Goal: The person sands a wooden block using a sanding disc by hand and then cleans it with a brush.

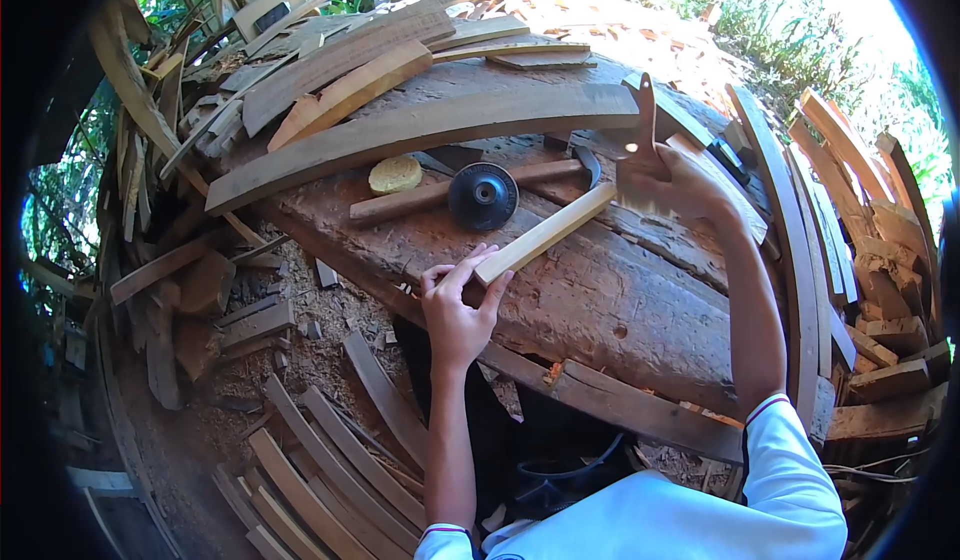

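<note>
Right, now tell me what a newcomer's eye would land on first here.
Probably the round black disc near the middle of the worn wooden bench, dark against the brown. Next, the pale wood strip to its right, with the left hand gripping its near end and the right hand holding a brush by its far end. Beyond the disc, a long board sweeps across the bench.
</note>
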Demonstrator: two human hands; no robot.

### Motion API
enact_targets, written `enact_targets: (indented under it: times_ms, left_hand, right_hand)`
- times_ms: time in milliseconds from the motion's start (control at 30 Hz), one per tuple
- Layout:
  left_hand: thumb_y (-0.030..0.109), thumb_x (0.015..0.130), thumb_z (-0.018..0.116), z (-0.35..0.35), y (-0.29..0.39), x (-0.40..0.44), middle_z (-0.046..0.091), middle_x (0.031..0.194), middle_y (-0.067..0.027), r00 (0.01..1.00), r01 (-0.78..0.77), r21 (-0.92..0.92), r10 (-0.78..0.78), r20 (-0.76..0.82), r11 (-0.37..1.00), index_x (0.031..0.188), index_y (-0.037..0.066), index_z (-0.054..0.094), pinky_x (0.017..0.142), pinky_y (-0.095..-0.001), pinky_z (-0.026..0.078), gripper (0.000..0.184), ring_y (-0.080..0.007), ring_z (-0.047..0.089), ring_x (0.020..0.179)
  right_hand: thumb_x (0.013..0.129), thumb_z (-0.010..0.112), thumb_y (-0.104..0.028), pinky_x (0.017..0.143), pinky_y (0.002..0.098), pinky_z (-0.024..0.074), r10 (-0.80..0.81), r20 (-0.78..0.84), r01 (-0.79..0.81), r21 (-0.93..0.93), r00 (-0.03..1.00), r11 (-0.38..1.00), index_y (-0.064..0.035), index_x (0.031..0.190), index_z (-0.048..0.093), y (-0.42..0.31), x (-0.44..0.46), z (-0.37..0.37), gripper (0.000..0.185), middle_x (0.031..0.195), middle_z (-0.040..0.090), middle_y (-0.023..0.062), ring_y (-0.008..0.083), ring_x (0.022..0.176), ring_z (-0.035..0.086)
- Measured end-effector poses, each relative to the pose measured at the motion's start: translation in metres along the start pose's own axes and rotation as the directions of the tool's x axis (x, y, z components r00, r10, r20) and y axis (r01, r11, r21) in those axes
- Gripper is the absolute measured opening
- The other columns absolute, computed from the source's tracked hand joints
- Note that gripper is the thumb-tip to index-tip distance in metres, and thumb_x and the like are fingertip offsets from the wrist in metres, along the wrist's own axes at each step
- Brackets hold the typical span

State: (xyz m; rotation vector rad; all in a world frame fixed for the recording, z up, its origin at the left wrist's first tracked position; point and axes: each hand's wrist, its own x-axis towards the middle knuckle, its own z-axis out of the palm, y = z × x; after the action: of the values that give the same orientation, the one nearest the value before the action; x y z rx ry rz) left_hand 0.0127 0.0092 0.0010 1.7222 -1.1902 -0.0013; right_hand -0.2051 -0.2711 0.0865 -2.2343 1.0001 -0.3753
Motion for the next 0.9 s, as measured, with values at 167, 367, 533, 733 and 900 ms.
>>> enact_targets:
  times_ms: [167,367,533,733,900]
  left_hand:
    - [0.030,0.093,0.082,0.002,-0.005,-0.002,0.079,0.120,-0.0103,1.000,-0.006,-0.007,0.006,0.007,1.000,0.116,0.008,0.080,0.098,-0.0372,0.044,0.031,-0.0252,0.071,0.097]
    - [0.029,0.091,0.083,-0.001,-0.016,-0.008,0.079,0.121,-0.0088,0.992,0.064,0.116,-0.076,0.104,0.991,0.117,0.009,0.080,0.098,-0.0372,0.044,0.033,-0.0274,0.066,0.095]
    - [0.028,0.091,0.084,0.001,-0.005,-0.003,0.079,0.121,-0.0093,0.999,0.051,-0.016,-0.051,0.017,0.999,0.117,0.009,0.080,0.100,-0.0359,0.043,0.033,-0.0261,0.069,0.097]
    - [0.027,0.091,0.083,0.001,-0.007,0.000,0.079,0.121,-0.0096,1.000,0.008,-0.053,-0.006,0.026,0.999,0.117,0.009,0.080,0.099,-0.0354,0.043,0.032,-0.0236,0.071,0.098]
    - [0.027,0.090,0.084,-0.002,-0.001,-0.003,0.079,0.122,-0.0086,0.997,0.057,0.007,-0.057,0.043,0.998,0.120,0.012,0.080,0.098,-0.0354,0.044,0.034,-0.0253,0.066,0.098]
  right_hand:
    - [0.103,0.069,-0.019,0.085,0.0332,0.0576,-0.164,0.097,0.135,0.254,0.982,0.958,-0.0014,0.132,0.066,-0.107,-0.026,0.008,0.034,0.099,0.077,0.0087,0.0146,0.092,0.072]
    - [0.099,0.069,-0.019,0.073,0.0349,0.0645,-0.539,0.251,0.563,-0.029,0.804,0.826,-0.0070,0.112,0.076,-0.136,-0.039,0.057,0.019,0.098,0.080,0.0100,0.0174,0.079,0.078]
    - [0.089,0.080,-0.028,0.068,0.0392,0.0552,-0.265,0.151,0.272,-0.029,0.952,0.962,-0.0013,0.093,0.076,-0.100,-0.015,0.041,0.028,0.079,0.072,0.0099,0.0229,0.070,0.069]
    - [0.095,0.067,-0.044,0.061,0.0349,0.0549,-0.117,-0.168,0.063,-0.296,0.979,0.953,-0.0090,0.100,0.084,-0.072,-0.001,-0.003,0.039,0.069,0.075,0.0071,0.0165,0.062,0.073]
    - [0.084,0.081,-0.022,0.069,0.0388,0.0563,-0.410,0.041,0.410,0.000,0.911,0.912,-0.0029,0.092,0.077,-0.118,-0.031,0.035,0.021,0.077,0.073,0.0096,0.0232,0.069,0.071]
